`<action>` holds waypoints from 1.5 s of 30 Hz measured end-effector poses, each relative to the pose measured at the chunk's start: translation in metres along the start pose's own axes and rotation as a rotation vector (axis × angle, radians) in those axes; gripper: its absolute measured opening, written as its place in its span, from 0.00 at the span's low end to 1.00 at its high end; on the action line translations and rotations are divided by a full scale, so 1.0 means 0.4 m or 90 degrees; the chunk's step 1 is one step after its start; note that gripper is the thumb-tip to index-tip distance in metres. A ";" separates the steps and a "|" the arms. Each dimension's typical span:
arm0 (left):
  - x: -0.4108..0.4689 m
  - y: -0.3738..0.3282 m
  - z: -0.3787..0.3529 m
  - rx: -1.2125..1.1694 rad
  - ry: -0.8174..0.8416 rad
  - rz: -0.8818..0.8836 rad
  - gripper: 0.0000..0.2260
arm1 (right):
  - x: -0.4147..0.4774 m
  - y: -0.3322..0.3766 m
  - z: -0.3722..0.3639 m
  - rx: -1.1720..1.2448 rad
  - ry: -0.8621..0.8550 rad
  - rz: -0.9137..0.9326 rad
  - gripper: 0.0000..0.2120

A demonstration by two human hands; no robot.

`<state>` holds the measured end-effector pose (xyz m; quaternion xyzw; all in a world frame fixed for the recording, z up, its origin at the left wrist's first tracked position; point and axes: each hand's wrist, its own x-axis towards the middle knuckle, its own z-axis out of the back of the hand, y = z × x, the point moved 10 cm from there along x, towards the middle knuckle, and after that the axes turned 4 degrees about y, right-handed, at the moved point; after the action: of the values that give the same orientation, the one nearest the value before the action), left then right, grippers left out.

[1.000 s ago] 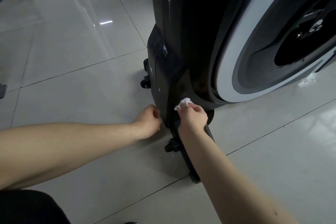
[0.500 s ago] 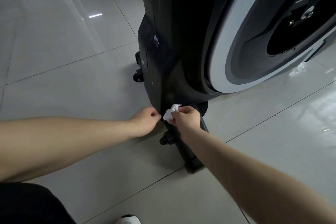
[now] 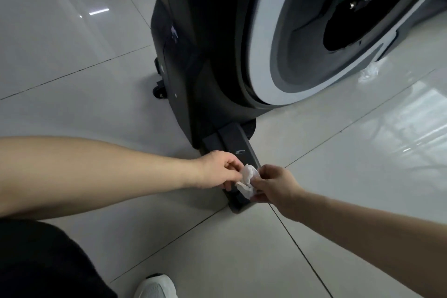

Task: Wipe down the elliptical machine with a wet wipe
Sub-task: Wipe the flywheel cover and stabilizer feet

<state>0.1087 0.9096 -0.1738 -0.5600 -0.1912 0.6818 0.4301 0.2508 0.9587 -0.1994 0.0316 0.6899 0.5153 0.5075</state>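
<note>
Hands pinching a crumpled wipe over the machine's base bar.

Shoe [image 3: 156, 286], white, shows at the bottom edge beside a dark trouser leg [image 3: 41, 261], both on the glossy tiled floor [image 3: 72, 43]. Further out, the left hand [image 3: 219, 169] and right hand [image 3: 273, 186] meet, each pinching one side of the white wipe [image 3: 246, 180] with fingertips; the other fingers are curled. The wipe hangs just above the near end of the black bar [image 3: 235, 143], which lies on the floor and runs under the elliptical [image 3: 205, 43]. Past that rise its dark housing and, to the right, a white-rimmed flywheel cover [image 3: 261, 38]. A small black caster [image 3: 159, 91] sits at the housing's left.
</note>
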 end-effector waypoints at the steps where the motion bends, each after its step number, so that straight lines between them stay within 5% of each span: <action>1: 0.001 0.005 -0.002 0.021 -0.002 0.007 0.06 | 0.000 -0.004 0.000 0.016 0.017 -0.001 0.07; 10: 0.004 0.021 0.006 0.096 -0.049 0.054 0.05 | 0.009 0.002 0.046 0.100 0.091 0.030 0.04; 17: -0.005 -0.015 0.004 -0.027 -0.071 0.002 0.04 | -0.009 -0.017 -0.024 0.151 0.219 0.002 0.04; 21: -0.001 0.000 0.015 0.013 -0.084 0.006 0.03 | -0.001 -0.003 -0.014 0.022 0.154 0.073 0.04; 25: -0.007 0.044 0.033 0.183 -0.081 0.047 0.05 | 0.024 0.091 0.037 -0.328 -0.023 0.217 0.09; 30: -0.016 0.079 0.079 0.301 -0.121 0.071 0.12 | 0.080 0.211 0.024 -0.445 -0.155 0.441 0.09; 38: -0.006 0.095 0.134 0.297 -0.180 0.081 0.19 | 0.182 0.302 -0.148 -0.630 -0.138 0.702 0.10; 45: 0.019 0.105 0.151 0.335 -0.172 0.067 0.26 | 0.187 0.248 -0.124 -0.668 -0.013 0.685 0.10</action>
<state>0.0369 0.9056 -0.1914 -0.3428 -0.0343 0.7977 0.4949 0.1307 1.0137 -0.1778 0.1233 0.2382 0.9531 0.1401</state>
